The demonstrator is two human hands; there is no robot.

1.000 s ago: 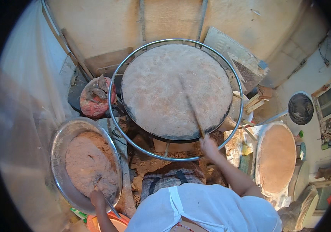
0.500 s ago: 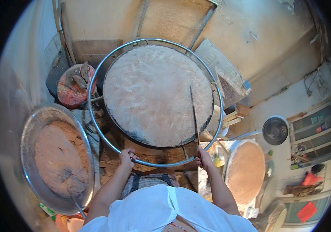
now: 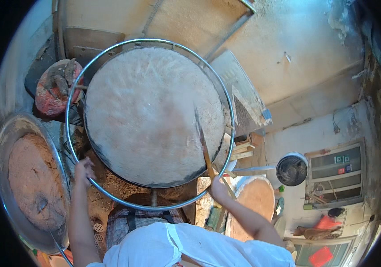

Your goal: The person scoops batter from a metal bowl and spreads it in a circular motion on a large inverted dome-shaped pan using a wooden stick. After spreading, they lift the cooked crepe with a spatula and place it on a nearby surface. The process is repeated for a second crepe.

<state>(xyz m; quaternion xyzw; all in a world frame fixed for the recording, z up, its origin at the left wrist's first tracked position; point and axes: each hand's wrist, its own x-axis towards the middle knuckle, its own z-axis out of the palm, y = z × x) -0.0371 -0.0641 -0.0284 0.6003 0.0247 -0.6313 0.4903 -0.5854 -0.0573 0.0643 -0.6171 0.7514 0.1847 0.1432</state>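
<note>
A large round griddle (image 3: 155,174) carries a thin, pale brown sheet of batter (image 3: 141,93), with faint haze over its middle. A shiny metal ring (image 3: 123,201) runs around the griddle, apart from its edge. On the ring's near left side, my left hand (image 3: 83,172) has its fingers curled about the tube. My right hand (image 3: 218,190), at the near right of the ring, is closed around the wooden handle of a long, narrow spatula (image 3: 203,143). The spatula's thin dark blade points away from me over the right part of the sheet.
At the left stands a big metal basin (image 3: 8,209) of brown batter with a long-handled ladle (image 3: 56,240) in it. Behind it is a red bucket (image 3: 48,100). Right of me lies a round brown flatbread (image 3: 255,200). A fan (image 3: 292,169) stands farther right.
The whole view has shifted, so the griddle appears farther left. My left hand has moved leftward along the ring. The spatula blade has turned and shows more of its flat side.
</note>
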